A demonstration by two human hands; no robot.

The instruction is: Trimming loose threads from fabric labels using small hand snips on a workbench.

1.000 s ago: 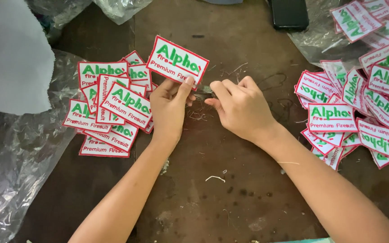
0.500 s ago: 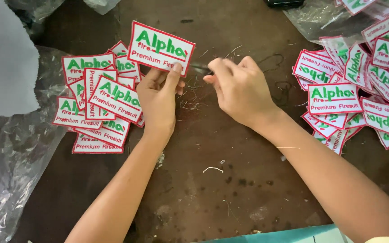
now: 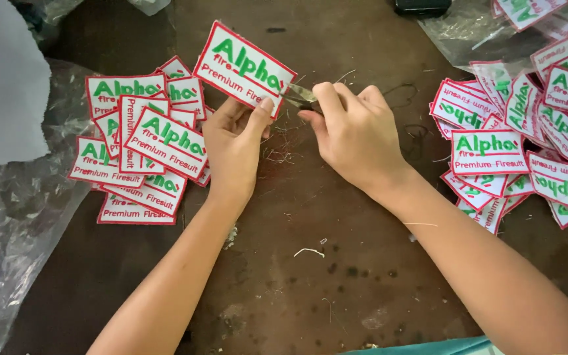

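My left hand (image 3: 235,141) holds up a white embroidered patch (image 3: 243,68) with a red border and green and red lettering, pinched by its lower right edge. My right hand (image 3: 353,131) grips small metal thread snips (image 3: 301,96), whose blades point at the patch's right corner. Both hands are above the middle of a dark brown table (image 3: 310,283).
A pile of the same patches (image 3: 142,148) lies left of my left hand. A larger spread of patches (image 3: 520,138) lies at the right, some on clear plastic (image 3: 468,33). Crumpled clear plastic (image 3: 14,230) covers the left edge. Thread scraps (image 3: 309,250) dot the table.
The view has shifted slightly. My left hand still holds the patch, and my right hand has brought the snips closer to the patch's right corner.
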